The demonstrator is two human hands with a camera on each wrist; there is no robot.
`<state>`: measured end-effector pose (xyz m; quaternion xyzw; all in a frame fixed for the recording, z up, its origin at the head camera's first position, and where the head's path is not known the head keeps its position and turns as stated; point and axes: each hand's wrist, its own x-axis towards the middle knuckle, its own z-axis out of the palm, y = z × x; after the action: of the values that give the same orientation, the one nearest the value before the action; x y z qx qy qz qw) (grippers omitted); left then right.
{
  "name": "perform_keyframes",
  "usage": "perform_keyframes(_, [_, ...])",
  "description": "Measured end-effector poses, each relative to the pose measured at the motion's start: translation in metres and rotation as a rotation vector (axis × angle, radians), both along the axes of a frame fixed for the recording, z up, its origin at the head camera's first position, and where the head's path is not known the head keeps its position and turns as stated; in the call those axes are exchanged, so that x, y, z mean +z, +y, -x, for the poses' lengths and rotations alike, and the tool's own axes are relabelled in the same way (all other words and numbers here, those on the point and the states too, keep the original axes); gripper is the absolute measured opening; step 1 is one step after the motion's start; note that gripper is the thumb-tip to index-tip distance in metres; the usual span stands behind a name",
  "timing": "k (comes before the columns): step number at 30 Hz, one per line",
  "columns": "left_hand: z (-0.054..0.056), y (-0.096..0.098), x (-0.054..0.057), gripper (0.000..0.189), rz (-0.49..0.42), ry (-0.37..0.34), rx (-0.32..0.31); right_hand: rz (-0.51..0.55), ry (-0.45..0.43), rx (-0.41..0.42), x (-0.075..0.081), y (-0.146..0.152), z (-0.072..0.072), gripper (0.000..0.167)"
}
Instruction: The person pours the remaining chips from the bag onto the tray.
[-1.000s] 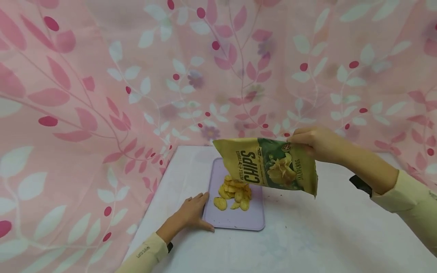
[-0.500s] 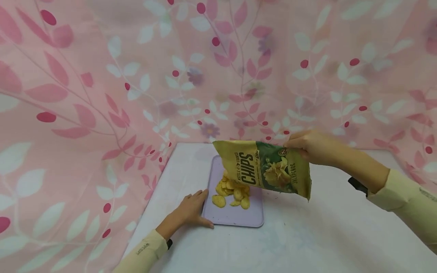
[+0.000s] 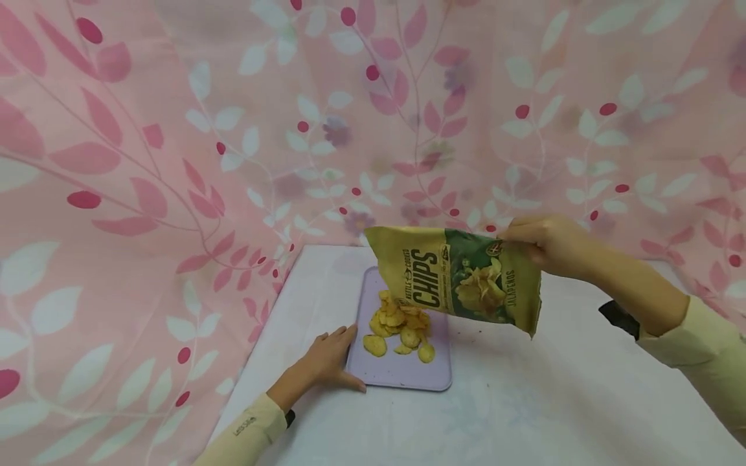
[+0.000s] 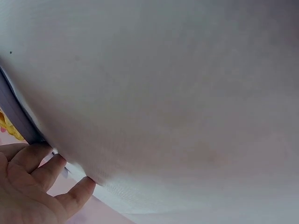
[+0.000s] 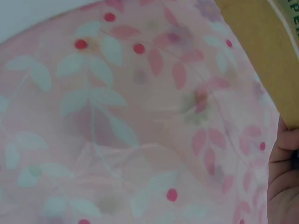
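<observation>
A yellow and green chip bag [image 3: 460,278], printed "CHIPS" and "JALAPEÑOS", lies nearly on its side in the air over a lilac tray [image 3: 402,378]. My right hand [image 3: 553,249] grips its upper edge toward the right end; the bag's left end tilts over the tray. Potato chips [image 3: 393,320] are heaped in the tray's middle, partly hidden by the bag. Beside the tray's left edge my left hand [image 3: 329,359] rests with fingers spread, its thumb along the near left corner. In the left wrist view its fingers [image 4: 46,172] touch the table beside the tray's rim.
The tray stands on a table [image 3: 524,395] covered with white cloth, with small crumbs right of the tray. A pink curtain [image 3: 443,129] with a leaf print hangs behind the table and along its left side.
The bag dips slightly, then rises again with my right hand. More chips lie on the heap, and one has come to lie at its near right. My left hand stays in place.
</observation>
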<state>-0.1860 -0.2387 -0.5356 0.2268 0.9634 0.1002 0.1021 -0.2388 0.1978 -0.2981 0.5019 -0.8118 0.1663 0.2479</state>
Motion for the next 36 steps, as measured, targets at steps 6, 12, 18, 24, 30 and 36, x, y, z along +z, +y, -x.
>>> perform_keyframes(6, [0.0, 0.0, 0.004, 0.132, -0.019, -0.008, 0.006, -0.084, -0.073, 0.009, -0.004, -0.01, 0.002, 0.033])
perform_keyframes(12, [-0.002, 0.001, 0.001, 0.133, -0.005, -0.028, -0.001, -0.041, -0.045, -0.028, -0.007, -0.007, -0.002, 0.036])
perform_keyframes(18, [0.0, 0.0, 0.003, 0.133, -0.012, -0.027, 0.015, -0.089, -0.064, 0.012, -0.008, -0.015, 0.0, 0.036])
perform_keyframes(24, [0.001, 0.005, 0.002, 0.133, 0.001, -0.031, -0.004, -0.069, -0.038, 0.04, -0.01, -0.012, 0.002, 0.039])
perform_keyframes(30, [-0.001, 0.006, 0.0, 0.133, -0.008, -0.04, 0.008, -0.053, -0.037, 0.034, -0.01, -0.011, 0.0, 0.039])
perform_keyframes(36, [-0.003, 0.003, 0.004, 0.133, 0.0, -0.023, 0.0, -0.047, -0.094, -0.016, -0.017, -0.006, -0.003, 0.038])
